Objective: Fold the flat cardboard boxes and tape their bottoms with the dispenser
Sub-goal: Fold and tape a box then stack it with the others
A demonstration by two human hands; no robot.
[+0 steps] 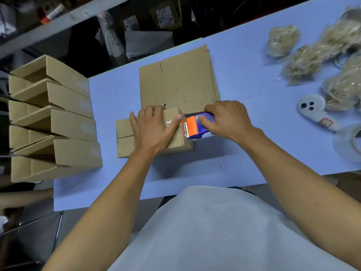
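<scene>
Step in hand: taping the bottom seam of one small brown corrugated cardboard box, which lies bottom-up at the middle of the pale blue bench, just in front of a stack of flat brown cardboard blanks.

Left hand lies palm-down on the box, fingers nearly straight, thumb pressing a glossy clear tape strip near the right edge. It presses rather than grips.

Right hand is curled around the blue plastic tape dispenser with orange blade guard, whose serrated end touches the box's right edge.

Judgement: the strip looks laid along the seam; the next move probably calls for tilting the dispenser so the teeth cut the tape, then smoothing the tail down the side wall.

Materials: matte cardboard, the seam visible left of the hand. Five folded brown boxes stand in a row at the bench's left end. Bags of crinkly straw-coloured filler lie far right, beside a white plastic handheld device.
</scene>
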